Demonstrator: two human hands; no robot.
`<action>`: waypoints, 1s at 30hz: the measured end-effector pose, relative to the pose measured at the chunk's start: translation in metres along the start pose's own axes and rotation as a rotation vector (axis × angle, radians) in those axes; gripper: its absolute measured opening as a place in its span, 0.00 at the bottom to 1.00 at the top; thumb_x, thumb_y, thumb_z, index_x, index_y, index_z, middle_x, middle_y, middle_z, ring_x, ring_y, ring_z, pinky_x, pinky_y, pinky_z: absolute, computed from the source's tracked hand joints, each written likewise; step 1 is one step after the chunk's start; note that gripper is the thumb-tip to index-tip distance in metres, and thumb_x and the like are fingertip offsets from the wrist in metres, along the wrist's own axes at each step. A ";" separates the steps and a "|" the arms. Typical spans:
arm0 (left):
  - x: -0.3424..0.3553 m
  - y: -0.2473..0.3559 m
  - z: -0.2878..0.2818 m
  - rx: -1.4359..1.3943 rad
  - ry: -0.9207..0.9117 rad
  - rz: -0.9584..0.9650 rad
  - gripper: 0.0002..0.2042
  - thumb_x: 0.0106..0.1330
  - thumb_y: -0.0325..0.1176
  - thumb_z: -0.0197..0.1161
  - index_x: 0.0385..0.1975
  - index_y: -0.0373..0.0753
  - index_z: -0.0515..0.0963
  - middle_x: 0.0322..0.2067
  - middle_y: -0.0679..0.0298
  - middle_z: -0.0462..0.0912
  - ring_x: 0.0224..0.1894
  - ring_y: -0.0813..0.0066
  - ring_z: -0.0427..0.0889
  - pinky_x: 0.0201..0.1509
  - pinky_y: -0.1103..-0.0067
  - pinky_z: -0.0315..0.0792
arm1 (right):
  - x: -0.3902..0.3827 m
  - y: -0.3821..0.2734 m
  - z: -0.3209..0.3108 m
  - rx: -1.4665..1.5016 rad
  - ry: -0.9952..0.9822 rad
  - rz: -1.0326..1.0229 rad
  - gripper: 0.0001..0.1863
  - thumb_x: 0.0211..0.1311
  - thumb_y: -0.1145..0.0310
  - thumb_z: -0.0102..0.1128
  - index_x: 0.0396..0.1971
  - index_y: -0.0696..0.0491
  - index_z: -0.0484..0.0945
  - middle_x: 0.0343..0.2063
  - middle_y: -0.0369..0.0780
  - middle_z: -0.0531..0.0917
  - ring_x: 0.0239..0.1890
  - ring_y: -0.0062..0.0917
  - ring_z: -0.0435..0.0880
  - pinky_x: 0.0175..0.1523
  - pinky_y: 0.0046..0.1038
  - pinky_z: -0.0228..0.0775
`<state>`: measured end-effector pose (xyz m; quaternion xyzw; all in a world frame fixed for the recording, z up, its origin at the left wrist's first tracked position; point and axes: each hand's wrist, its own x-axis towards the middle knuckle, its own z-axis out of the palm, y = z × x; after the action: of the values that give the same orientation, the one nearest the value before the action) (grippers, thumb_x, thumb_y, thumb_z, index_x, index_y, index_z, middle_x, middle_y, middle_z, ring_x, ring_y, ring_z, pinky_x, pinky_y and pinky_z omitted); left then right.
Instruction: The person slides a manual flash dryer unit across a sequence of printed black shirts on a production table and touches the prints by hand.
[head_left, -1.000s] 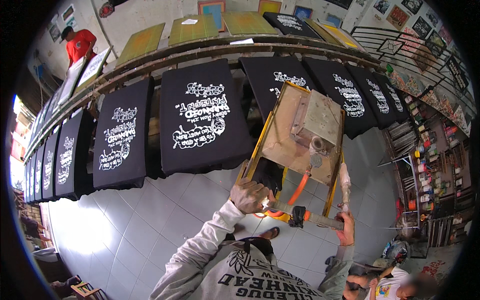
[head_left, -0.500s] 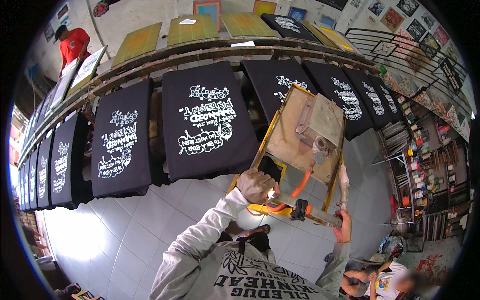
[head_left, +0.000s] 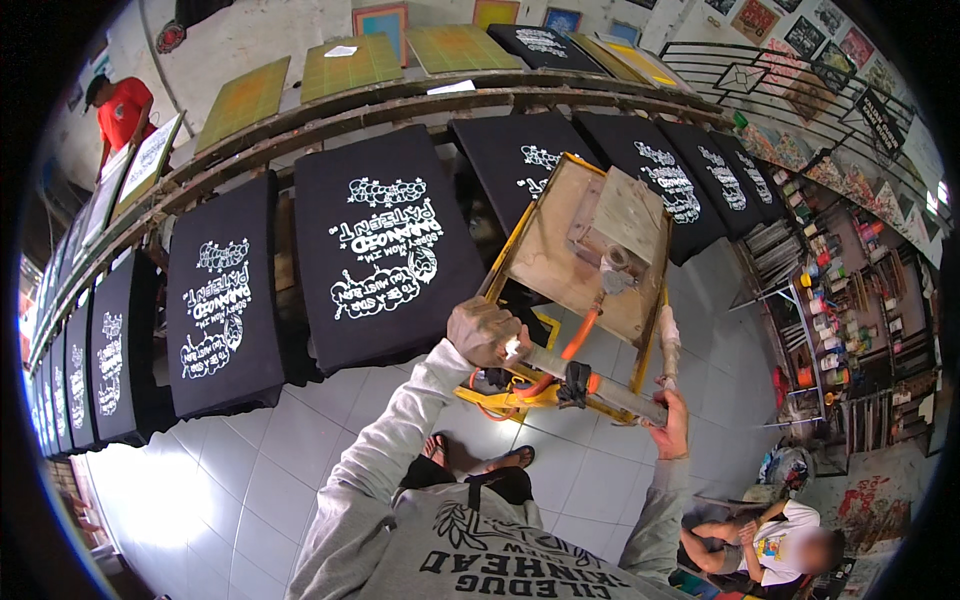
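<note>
1. Both hands are on the printing screen frame (head_left: 585,250): the left hand (head_left: 485,332) is fisted tight round the near-left end of its bottom bar, and the right hand (head_left: 672,428) is wrapped round the near-right end, fingers closed on the wood.
2. Frame's big, yellow-edged, tilted up off the tables, with its long sides running away from the person toward the row of black printed t-shirts (head_left: 385,250). It sits dead ahead of the chest, between the two arms.
3. Left hand rides higher and closer to the shirts; right hand sits lower and nearer the body, so the near bar slopes down to the right.
4. Wooden squeegee (head_left: 620,215) lies inside the screen, up toward the far end, well apart from both hands.
5. Orange clamp bits (head_left: 580,335) hang just past the near bar, between the hands.
</note>
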<state>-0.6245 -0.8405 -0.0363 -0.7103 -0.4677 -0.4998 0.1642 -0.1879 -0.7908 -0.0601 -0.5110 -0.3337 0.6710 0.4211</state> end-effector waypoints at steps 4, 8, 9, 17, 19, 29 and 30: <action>0.000 -0.019 -0.007 0.013 -0.040 0.015 0.12 0.47 0.35 0.68 0.10 0.47 0.71 0.12 0.69 0.70 0.13 0.67 0.69 0.21 0.72 0.62 | -0.005 0.008 0.018 0.020 0.027 -0.003 0.15 0.75 0.64 0.54 0.55 0.53 0.76 0.29 0.32 0.74 0.22 0.22 0.76 0.19 0.33 0.71; 0.002 -0.035 -0.014 -0.023 -0.027 -0.001 0.11 0.49 0.33 0.70 0.11 0.47 0.74 0.12 0.69 0.71 0.13 0.67 0.70 0.21 0.71 0.64 | -0.009 0.011 0.042 0.022 0.085 0.004 0.14 0.75 0.64 0.54 0.55 0.52 0.76 0.28 0.32 0.73 0.22 0.23 0.76 0.19 0.33 0.71; 0.004 -0.040 -0.015 -0.044 -0.031 -0.003 0.10 0.48 0.32 0.70 0.11 0.47 0.74 0.11 0.68 0.71 0.13 0.67 0.69 0.21 0.71 0.63 | -0.010 0.012 0.048 0.031 0.081 0.015 0.14 0.75 0.64 0.54 0.55 0.52 0.76 0.28 0.32 0.73 0.22 0.23 0.76 0.19 0.33 0.71; 0.003 -0.051 -0.022 0.003 0.000 -0.013 0.12 0.47 0.34 0.69 0.10 0.47 0.72 0.10 0.68 0.69 0.13 0.67 0.69 0.21 0.71 0.63 | -0.017 0.019 0.071 0.041 0.174 0.020 0.14 0.74 0.63 0.54 0.54 0.51 0.76 0.29 0.32 0.74 0.23 0.22 0.76 0.20 0.32 0.70; 0.002 -0.050 -0.023 0.013 -0.033 -0.047 0.12 0.47 0.34 0.69 0.10 0.47 0.72 0.10 0.67 0.70 0.13 0.66 0.70 0.21 0.70 0.64 | -0.016 0.019 0.071 0.037 0.150 0.005 0.14 0.74 0.63 0.53 0.54 0.51 0.76 0.29 0.32 0.74 0.22 0.22 0.76 0.19 0.32 0.70; 0.002 -0.049 -0.023 0.008 -0.054 -0.104 0.11 0.51 0.35 0.69 0.11 0.47 0.75 0.11 0.68 0.73 0.15 0.66 0.73 0.22 0.70 0.65 | -0.008 0.023 0.064 0.052 0.159 0.013 0.15 0.74 0.64 0.53 0.55 0.52 0.77 0.29 0.31 0.73 0.21 0.21 0.76 0.16 0.31 0.68; 0.001 -0.049 -0.023 0.003 -0.061 -0.106 0.11 0.51 0.36 0.69 0.11 0.47 0.75 0.11 0.68 0.73 0.15 0.66 0.73 0.22 0.70 0.65 | -0.008 0.023 0.063 0.064 0.138 0.015 0.15 0.74 0.64 0.53 0.55 0.52 0.77 0.29 0.31 0.73 0.21 0.21 0.76 0.16 0.31 0.68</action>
<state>-0.6777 -0.8308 -0.0365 -0.6992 -0.5101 -0.4852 0.1246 -0.2535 -0.8086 -0.0610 -0.5449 -0.2787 0.6474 0.4542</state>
